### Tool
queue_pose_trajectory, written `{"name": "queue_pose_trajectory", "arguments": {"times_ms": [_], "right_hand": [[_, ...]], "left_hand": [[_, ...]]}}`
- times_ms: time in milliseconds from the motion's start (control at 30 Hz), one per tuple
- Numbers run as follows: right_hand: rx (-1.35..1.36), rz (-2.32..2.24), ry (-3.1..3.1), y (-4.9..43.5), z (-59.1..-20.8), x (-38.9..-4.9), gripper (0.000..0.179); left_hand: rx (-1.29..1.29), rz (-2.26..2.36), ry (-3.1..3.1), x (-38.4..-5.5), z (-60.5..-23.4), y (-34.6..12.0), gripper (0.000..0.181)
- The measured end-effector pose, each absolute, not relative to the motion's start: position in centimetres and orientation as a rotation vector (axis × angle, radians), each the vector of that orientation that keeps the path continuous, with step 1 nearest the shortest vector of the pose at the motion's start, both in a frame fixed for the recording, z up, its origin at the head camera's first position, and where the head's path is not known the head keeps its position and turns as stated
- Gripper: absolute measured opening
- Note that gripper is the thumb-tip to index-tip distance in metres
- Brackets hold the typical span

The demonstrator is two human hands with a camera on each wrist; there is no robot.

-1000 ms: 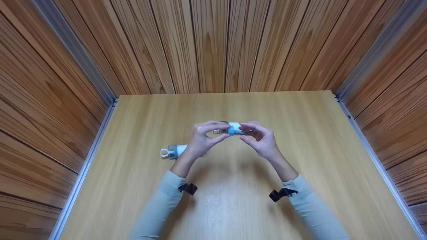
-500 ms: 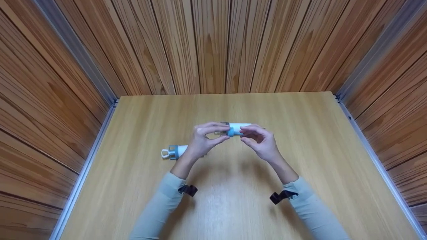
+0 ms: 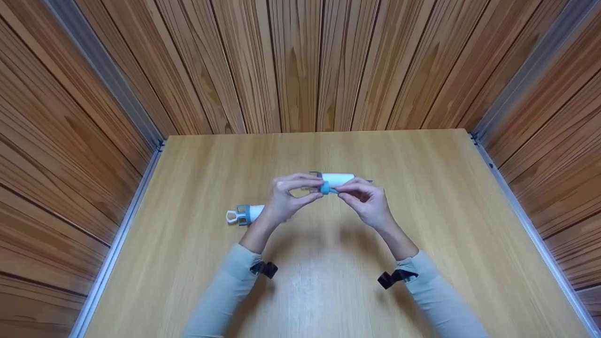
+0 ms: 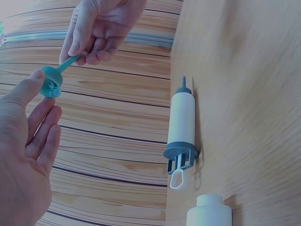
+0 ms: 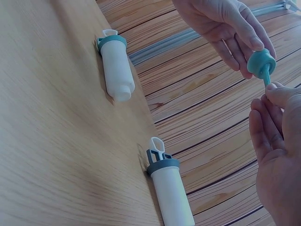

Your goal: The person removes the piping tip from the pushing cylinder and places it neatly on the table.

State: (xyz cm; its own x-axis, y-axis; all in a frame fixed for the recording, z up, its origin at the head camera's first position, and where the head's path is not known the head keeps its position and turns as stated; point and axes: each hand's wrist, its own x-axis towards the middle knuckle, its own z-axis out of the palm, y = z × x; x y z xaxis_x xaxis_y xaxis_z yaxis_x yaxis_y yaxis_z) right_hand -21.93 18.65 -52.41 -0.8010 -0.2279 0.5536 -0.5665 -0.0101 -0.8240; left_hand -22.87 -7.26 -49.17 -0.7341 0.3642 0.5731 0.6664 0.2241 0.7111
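Observation:
Held above the table is a teal nozzle cap [image 3: 324, 187] with a thin spout. My left hand [image 3: 287, 193] pinches its round threaded base between thumb and fingertips, seen closely in the left wrist view. Thumb and fingers of my right hand [image 3: 367, 197] pinch the spout [image 5: 266, 75] near its tip. Beyond the hands lies a white syringe-like tube [image 3: 339, 179] with a grey-blue collar, a white ring handle and a dark nozzle [image 4: 184, 85]. A second such tube [image 3: 256, 212] lies by my left wrist, partly hidden; its bare white neck [image 5: 122, 92] shows in the right wrist view.
Both tubes lie on their sides on a light wooden table [image 3: 328, 291]. Wood-plank walls [image 3: 300, 65] with grey metal corner rails [image 3: 117, 75] stand behind it and at both sides. A dark wrist camera [image 3: 265, 268] sits on the left sleeve.
My right fingertips have drawn together onto the spout and the hand sits slightly lower, uncovering more of the far tube. The left hand keeps its hold on the cap's base, nearly still.

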Motion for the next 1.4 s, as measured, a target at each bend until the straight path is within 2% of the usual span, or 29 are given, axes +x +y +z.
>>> {"name": "queue_pose_trajectory", "arguments": {"times_ms": [1000, 1400], "right_hand": [[0.982, 1.936, -1.927, 18.0, -51.6, -22.0, 0.02], [0.966, 1.944, -1.931, 18.3, -51.2, -22.0, 0.039]], "left_hand": [[-0.989, -1.627, -2.241, -22.6, -49.2, -6.8, 0.031], [-0.969, -1.617, -2.211, -22.7, -48.8, -6.9, 0.032]]}}
